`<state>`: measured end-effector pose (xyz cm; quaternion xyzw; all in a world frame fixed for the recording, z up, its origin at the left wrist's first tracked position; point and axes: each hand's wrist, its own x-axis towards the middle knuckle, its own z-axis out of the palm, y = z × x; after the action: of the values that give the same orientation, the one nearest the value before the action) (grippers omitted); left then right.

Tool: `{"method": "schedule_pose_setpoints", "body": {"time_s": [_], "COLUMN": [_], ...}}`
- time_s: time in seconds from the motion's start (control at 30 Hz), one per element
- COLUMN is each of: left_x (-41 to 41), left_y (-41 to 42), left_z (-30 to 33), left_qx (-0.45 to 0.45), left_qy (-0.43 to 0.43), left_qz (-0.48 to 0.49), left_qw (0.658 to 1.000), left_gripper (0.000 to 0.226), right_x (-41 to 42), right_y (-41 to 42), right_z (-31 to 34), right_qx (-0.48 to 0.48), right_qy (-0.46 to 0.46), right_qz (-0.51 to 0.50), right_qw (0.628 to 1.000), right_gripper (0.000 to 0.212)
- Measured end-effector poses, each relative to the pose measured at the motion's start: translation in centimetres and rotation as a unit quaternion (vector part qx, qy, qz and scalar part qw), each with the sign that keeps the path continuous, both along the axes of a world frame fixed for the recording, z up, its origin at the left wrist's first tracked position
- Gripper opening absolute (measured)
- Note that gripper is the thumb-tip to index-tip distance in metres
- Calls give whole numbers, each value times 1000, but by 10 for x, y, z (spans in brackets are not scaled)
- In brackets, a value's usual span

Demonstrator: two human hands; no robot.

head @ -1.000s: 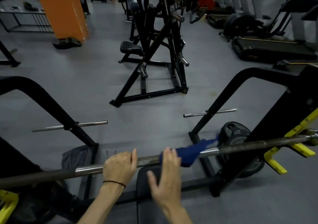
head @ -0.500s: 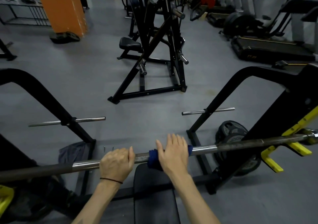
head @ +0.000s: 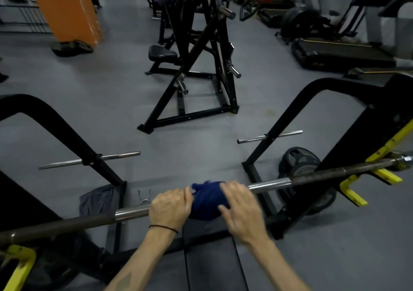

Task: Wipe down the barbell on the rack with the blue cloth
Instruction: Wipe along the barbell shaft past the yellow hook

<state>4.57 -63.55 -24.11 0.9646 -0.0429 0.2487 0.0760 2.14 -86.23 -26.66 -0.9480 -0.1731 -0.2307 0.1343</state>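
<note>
The barbell [head: 272,182] lies across the black and yellow rack [head: 355,192], running from lower left to upper right. My left hand [head: 171,208] grips the bar near its middle, fingers curled over it. Right beside it the blue cloth [head: 207,199] is bunched around the bar. My right hand [head: 240,208] lies over the cloth's right side with fingers spread and fairly straight, pressing it against the bar; the hand is motion-blurred.
A black bench pad [head: 210,259] sits under my arms. A weight plate [head: 301,167] leans by the right upright. Chrome storage pegs [head: 89,160] stick out on both sides. A black plate-loaded machine [head: 196,67] and treadmills [head: 339,53] stand on the grey floor beyond.
The cloth went from trailing to the right to being bunched against my left hand. My right hand slid left along the bar with it. My left hand kept its grip.
</note>
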Motion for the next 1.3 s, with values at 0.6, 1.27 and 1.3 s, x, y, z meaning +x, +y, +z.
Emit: {"method": "schedule_pose_setpoints", "body": {"time_s": [0.6,1.27,1.3], "left_x": [0,-1,-1], "left_y": [-5,-57,-64], "left_z": [-3,-8,-7], "left_qx": [-24,97,98], "left_qy": [40,23,35], "left_qz": [32,28,13], "left_qw": [998,995,994], "left_gripper": [62,62,53], "right_x": [10,-8,-12], "right_y": [-73,7,13], "right_z": [9,-6,-7], "right_qx": [112,156,121], "right_qy": [45,73,69], "right_qz": [-210,-28,24], "right_qw": [970,985,990], "right_gripper": [76,79,77]}}
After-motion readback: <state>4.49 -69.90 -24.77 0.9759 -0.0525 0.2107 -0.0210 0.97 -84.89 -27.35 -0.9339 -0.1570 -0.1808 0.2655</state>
